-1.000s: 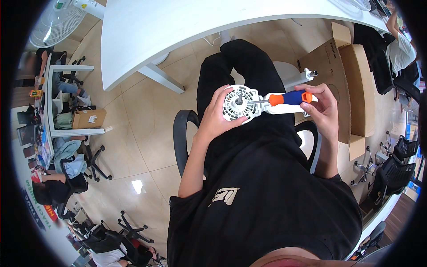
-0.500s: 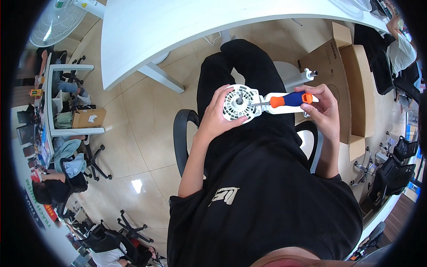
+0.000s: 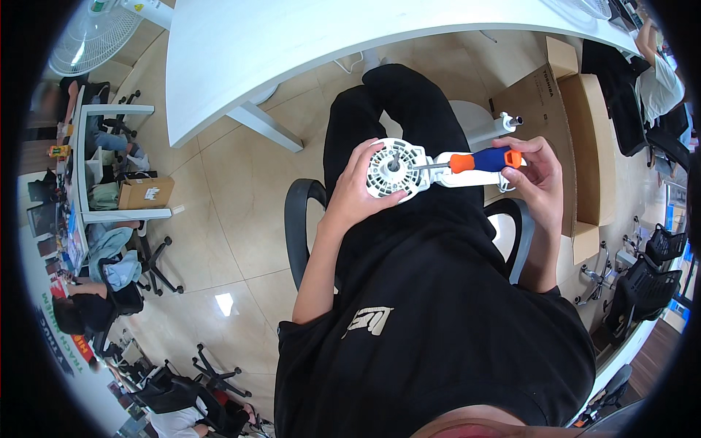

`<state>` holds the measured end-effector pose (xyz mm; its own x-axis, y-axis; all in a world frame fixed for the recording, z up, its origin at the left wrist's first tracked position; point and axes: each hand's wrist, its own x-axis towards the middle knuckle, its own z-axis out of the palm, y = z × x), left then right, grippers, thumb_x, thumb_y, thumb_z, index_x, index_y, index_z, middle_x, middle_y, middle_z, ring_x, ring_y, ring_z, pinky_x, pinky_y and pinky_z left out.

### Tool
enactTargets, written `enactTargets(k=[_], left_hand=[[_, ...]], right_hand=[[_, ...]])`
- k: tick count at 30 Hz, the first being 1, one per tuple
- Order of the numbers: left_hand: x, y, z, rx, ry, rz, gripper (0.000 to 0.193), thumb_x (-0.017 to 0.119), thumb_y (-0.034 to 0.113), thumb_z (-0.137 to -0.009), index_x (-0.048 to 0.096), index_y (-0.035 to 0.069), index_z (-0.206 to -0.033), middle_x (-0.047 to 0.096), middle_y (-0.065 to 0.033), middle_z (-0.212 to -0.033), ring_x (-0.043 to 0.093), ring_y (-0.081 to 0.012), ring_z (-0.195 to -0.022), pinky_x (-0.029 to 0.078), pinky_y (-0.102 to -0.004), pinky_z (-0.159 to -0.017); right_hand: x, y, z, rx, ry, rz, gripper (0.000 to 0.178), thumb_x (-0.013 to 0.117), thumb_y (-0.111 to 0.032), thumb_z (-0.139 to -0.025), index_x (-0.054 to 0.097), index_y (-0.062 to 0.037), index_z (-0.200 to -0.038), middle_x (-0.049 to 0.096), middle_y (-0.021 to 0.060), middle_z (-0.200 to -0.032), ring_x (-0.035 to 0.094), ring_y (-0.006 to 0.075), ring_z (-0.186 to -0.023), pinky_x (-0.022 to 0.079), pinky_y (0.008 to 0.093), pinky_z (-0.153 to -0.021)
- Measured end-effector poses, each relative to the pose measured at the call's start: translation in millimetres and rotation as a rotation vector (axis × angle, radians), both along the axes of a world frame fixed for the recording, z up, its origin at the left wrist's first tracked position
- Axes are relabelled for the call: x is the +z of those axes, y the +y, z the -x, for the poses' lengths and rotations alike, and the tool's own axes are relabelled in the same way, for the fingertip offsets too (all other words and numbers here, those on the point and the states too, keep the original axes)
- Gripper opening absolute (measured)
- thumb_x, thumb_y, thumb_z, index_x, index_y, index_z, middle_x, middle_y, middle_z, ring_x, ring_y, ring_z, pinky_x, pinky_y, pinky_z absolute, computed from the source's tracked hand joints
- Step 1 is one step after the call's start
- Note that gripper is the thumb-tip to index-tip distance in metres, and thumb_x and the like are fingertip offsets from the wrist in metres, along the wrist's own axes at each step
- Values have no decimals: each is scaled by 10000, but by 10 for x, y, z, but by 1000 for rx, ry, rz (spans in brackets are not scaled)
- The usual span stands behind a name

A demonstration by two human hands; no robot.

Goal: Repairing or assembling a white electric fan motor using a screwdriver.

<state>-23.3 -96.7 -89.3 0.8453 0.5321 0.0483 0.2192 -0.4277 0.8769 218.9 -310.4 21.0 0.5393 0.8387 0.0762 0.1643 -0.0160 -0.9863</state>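
My left hand (image 3: pixel 358 186) is wrapped round the slotted white fan motor housing (image 3: pixel 381 187), its thumb along the lower rim. A metal shaft stands out of the housing's middle. My right hand (image 3: pixel 539 175) grips the end of a screwdriver (image 3: pixel 488 159) with a blue and orange handle, between thumb and fingers. The screwdriver lies nearly level, its blade reaching left to the housing's right side; whether the tip touches a screw is too small to tell. Behind the screwdriver, a white neck piece (image 3: pixel 467 177) extends right from the housing.
A white pole with a dark tip (image 3: pixel 504 125) rises beyond my right hand. An open cardboard box (image 3: pixel 540 117) stands to the right. A white table (image 3: pixel 292 36) spans the far side. Chair armrests (image 3: pixel 298 219) flank me; people sit at desks farther left.
My right hand and the screwdriver have shifted slightly right, and more of the blade shows. My left hand and the housing have stayed in place.
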Motion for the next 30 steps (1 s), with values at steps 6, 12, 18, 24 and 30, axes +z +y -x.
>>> enactTargets(k=[6,12,18,24,30], left_hand=[[0,-2,8,1,-12,-13,913,942,349,-672,495,65,-1415,485,-157,-1506,594,-352,-1308,499,-435,-1097],[3,-4,0,4,-7,-7,914,945,340,-668,496,66,-1416,491,-158,-1502,595,-356,-1307,500,-439,-1097],[-4,-15,9,5,-16,-6,917,947,339,-663,498,67,-1415,493,-158,-1504,595,-360,-1309,501,-443,-1096],[-5,-27,3,5,1,38,924,940,326,-659,498,76,-1431,487,-161,-1510,568,-355,-1339,473,-435,-1120],[-2,-28,-7,4,-2,32,922,938,322,-660,497,76,-1431,484,-160,-1513,570,-356,-1338,476,-437,-1119]], right_hand=[[-2,22,5,-23,-2,6,285,774,-27,-902,602,-45,-1128,721,204,-1225,708,253,-1167,619,370,-940],[-28,54,6,-18,7,0,290,771,-18,-899,606,-49,-1136,722,200,-1227,709,250,-1167,616,373,-947],[-27,60,11,-12,-20,3,285,768,-24,-902,604,-47,-1133,723,193,-1229,709,247,-1165,615,364,-944],[-36,47,-6,-13,-14,50,286,765,-22,-900,603,-47,-1134,723,188,-1229,710,244,-1160,616,363,-943],[79,138,18,1,-89,40,273,773,-25,-888,632,-41,-1122,738,170,-1205,722,245,-1137,619,369,-935]])
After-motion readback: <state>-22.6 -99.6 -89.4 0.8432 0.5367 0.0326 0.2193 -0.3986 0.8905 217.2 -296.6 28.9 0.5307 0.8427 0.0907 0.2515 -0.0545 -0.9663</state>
